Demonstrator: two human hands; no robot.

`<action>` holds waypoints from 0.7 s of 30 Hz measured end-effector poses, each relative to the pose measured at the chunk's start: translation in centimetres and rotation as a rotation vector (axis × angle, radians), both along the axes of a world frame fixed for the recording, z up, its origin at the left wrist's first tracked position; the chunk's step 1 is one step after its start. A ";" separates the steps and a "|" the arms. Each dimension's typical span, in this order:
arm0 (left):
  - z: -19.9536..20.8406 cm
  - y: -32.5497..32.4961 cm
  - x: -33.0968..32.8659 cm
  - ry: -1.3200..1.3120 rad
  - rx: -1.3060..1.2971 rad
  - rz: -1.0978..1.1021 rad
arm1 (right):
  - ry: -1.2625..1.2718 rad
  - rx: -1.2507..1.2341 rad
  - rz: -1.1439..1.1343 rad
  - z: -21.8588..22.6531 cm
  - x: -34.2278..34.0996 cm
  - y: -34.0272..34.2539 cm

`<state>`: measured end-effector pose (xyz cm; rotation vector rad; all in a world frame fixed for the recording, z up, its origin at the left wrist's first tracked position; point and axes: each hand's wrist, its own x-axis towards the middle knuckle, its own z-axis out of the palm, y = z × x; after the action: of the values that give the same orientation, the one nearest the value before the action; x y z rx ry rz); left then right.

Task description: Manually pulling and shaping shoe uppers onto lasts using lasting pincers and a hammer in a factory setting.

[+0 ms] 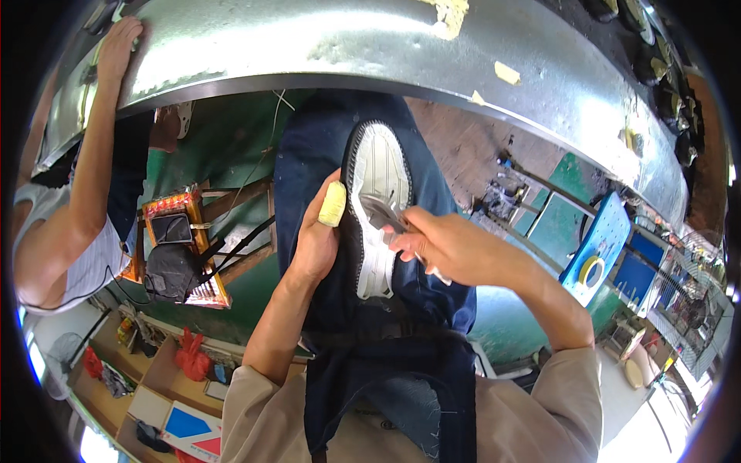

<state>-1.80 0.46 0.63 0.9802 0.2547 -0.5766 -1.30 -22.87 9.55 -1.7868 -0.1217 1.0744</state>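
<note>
Across my lap lies a shoe (380, 166), its rounded end pointing away from me. It shows a whitish face with thin lines and a dark, ridged rim. My left hand (319, 241) grips its left side, the thumb wrapped in yellow tape (333, 204); its other fingers are hidden behind the shoe. In my right hand (441, 245) are grey metal pliers (380, 212), held by the handles. Their head touches or hovers just over the middle of the white face; I cannot tell which. My right fingers are curled round the handles.
A metal-topped bench (309, 50) crosses ahead, with yellow scraps (507, 73) on it. At left a co-worker's arm (96, 154) rests on the bench, near a stool carrying a black bag (174, 272). A blue perforated board (598, 243) and wire rack (695, 309) stand right.
</note>
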 end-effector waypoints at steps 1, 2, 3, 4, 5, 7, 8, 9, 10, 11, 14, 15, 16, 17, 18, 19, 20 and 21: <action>0.1 0.4 0.0 -0.002 -0.063 0.006 | 0.012 0.073 -0.021 -0.2 0.0 0.2; -0.2 0.3 -0.8 0.058 -0.040 0.064 | -0.018 0.094 -0.041 -0.6 -0.7 0.1; 0.0 -0.1 -0.7 0.080 -0.046 0.061 | -0.019 0.105 -0.038 -0.6 -0.7 -0.1; 0.1 -0.3 -0.6 0.046 -0.036 0.050 | 0.017 0.080 -0.057 -0.4 -0.7 -0.3; 0.0 -0.3 -0.3 0.013 -0.029 0.038 | 0.052 0.052 -0.076 -0.3 -0.5 -0.3; -0.1 0.0 -0.4 -0.021 0.029 0.010 | 0.055 0.078 -0.054 -0.2 0.6 -0.1; -0.2 0.5 -0.4 0.015 0.037 0.011 | -0.016 -0.015 0.044 0.7 1.4 0.5; -0.1 0.9 -0.4 0.051 0.041 0.009 | -0.086 -0.113 0.141 1.3 1.7 1.0; 0.6 0.7 0.2 0.059 -0.019 0.005 | -0.243 -0.202 0.168 0.9 1.0 1.5; 1.5 0.6 0.7 0.127 -0.100 0.012 | -0.232 -0.219 0.152 0.2 0.1 2.0; 0.6 0.0 1.2 0.076 -0.009 -0.062 | -0.262 -0.169 -0.109 -2.1 -1.8 3.5; -0.1 0.0 0.9 0.029 0.055 -0.024 | -0.270 -0.175 -0.104 -2.7 -2.2 4.0; -0.4 -0.1 0.6 -0.011 0.118 0.008 | -0.298 -0.196 -0.194 -3.1 -3.1 4.7; -0.3 -0.1 0.3 -0.014 0.109 0.008 | -0.326 -0.218 -0.283 -3.6 -4.0 5.4; -0.2 -0.2 0.2 -0.049 0.153 0.028 | -0.334 -0.174 -0.362 -4.5 -5.2 6.2; -0.2 -0.4 0.1 -0.082 0.197 0.052 | -0.342 -0.129 -0.437 -4.8 -5.9 7.0; 0.1 -0.4 0.3 -0.059 0.210 0.009 | -0.163 0.014 -0.545 -4.8 -6.5 7.5; 0.0 -0.8 0.3 -0.068 0.200 0.023 | -0.145 0.056 -0.577 -4.8 -6.9 7.8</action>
<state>-1.52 -0.33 0.65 1.1868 0.2660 -0.5022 -8.21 -15.07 4.77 -1.6966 0.2618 0.5235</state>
